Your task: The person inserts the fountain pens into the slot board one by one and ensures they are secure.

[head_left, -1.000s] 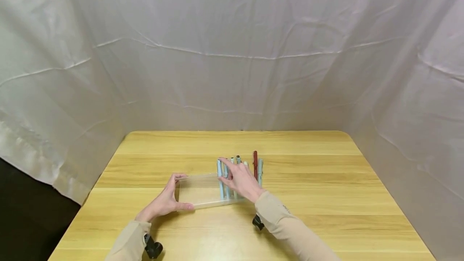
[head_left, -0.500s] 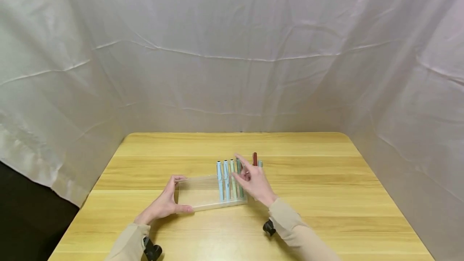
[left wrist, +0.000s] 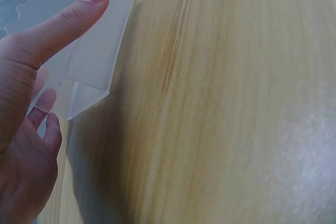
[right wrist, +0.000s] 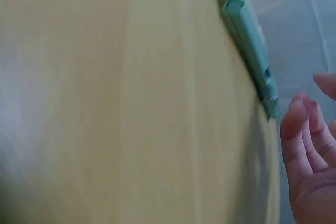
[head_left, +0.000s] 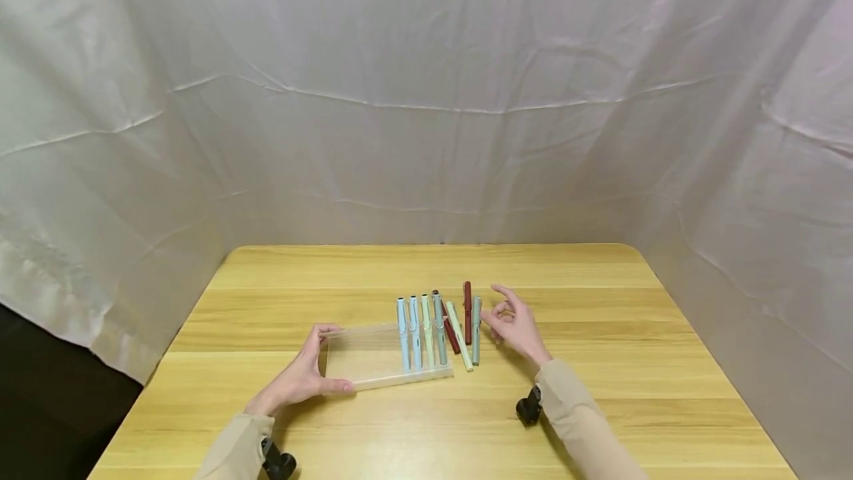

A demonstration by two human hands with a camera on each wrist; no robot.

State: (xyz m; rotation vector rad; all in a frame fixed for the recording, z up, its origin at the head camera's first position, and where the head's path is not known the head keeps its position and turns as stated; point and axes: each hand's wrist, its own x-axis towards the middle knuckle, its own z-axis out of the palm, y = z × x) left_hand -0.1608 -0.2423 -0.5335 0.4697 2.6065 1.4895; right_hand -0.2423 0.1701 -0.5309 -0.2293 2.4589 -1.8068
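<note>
presently the left hand [head_left: 300, 372] holds the left end of the clear tray [head_left: 363, 354], thumb on near wall, fingers at far side, spread approx. as wide as the tray. tray is prob. light, stiff & slippery plastic, could crack; best held by its walls. the right hand [head_left: 518, 330] holds nothing: fingers loosely bent, index stretched, moderate gap to thumb. it is just beside the grey-green pen [head_left: 476, 332] on the worktop [head_left: 566, 287]; touching or not, cannot tell. this pen is prob. light, hard, smooth; take it at mid-barrel. next come upright red pen [head_left: 468, 313], slanted pale green pen [head_left: 460, 337] & slanted red pen [head_left: 453, 340], near tray's right end. further left, on the tray: teal pen [head_left: 439, 328], light green pen [head_left: 428, 332], two light blue pens [head_left: 403, 335], caps past far edge.
</note>
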